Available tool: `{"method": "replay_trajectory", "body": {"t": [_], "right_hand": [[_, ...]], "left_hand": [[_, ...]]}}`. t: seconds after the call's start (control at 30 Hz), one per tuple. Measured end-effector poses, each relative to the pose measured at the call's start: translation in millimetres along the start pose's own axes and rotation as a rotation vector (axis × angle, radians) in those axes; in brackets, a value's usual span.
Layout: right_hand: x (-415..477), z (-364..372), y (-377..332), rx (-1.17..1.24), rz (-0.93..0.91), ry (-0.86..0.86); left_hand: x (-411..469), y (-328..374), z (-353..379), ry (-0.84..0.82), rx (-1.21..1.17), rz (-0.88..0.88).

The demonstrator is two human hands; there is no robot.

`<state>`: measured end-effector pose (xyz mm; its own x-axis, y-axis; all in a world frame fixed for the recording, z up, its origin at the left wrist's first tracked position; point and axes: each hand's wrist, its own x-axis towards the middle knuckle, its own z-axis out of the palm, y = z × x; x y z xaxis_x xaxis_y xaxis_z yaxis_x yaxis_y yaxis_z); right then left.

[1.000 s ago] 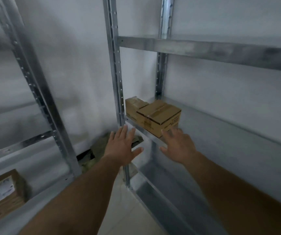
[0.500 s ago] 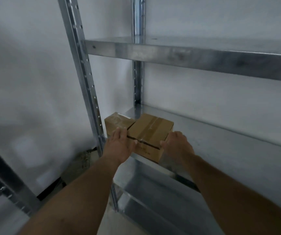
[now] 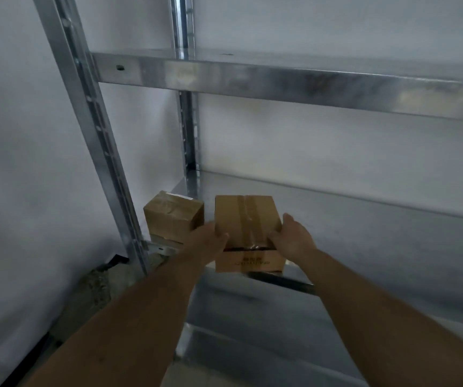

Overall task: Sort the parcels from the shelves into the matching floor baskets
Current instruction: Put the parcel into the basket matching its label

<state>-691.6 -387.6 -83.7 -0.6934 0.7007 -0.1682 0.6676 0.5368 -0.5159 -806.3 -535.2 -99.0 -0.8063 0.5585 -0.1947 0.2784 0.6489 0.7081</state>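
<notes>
Parcels, two, brown cardboard, both on the middle shelf (image 3: 378, 219) of a galvanised rack. Far left: slotted upright post (image 3: 93, 141), with the smaller parcel (image 3: 173, 216) standing just beside it at the shelf's left end, untouched. Next: left hand (image 3: 208, 241), thumb hooked over the near top corner of the taped parcel (image 3: 245, 219), fingers hidden down its left side. Centre: the taped parcel itself, at the shelf's front edge, printed face toward the wearer. Half a second ago it sat angled against the smaller parcel; now a clear gap separates them and it is squared up. Whether it is lifted off the shelf cannot be told. Right: right hand (image 3: 291, 238), curled round the parcel's right near corner, thumb on top. A second ago both hands were spread and short of the boxes; now both clasp the one parcel. Reading: pickup is under way, one parcel taken in hand, one remaining. No basket is in view, so the matching destination is undetermined.
</notes>
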Motion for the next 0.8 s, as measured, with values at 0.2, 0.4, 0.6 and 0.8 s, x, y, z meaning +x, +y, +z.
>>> {"method": "replay_trajectory", "body": {"t": [0.2, 0.4, 0.6, 0.8], "right_hand": [[-19.3, -17.9, 23.6, 0.329, 0.277, -0.086], [-35.1, -36.4, 48.2, 0.447, 0.312, -0.017], [-55.1, -64.4, 73.3, 0.712, 0.239, 0.185], [-67.3, -99.9, 86.5, 0.882, 0.325, 0.234]], "left_hand": [[8.0, 18.7, 13.2, -0.191, -0.157, -0.034], [4.9, 44.1, 27.4, -0.422, -0.206, -0.019], [-4.2, 86.2, 38.6, -0.384, -0.495, 0.066], [-15.1, 131.2, 50.7, -0.389, -0.541, 0.088]]}}
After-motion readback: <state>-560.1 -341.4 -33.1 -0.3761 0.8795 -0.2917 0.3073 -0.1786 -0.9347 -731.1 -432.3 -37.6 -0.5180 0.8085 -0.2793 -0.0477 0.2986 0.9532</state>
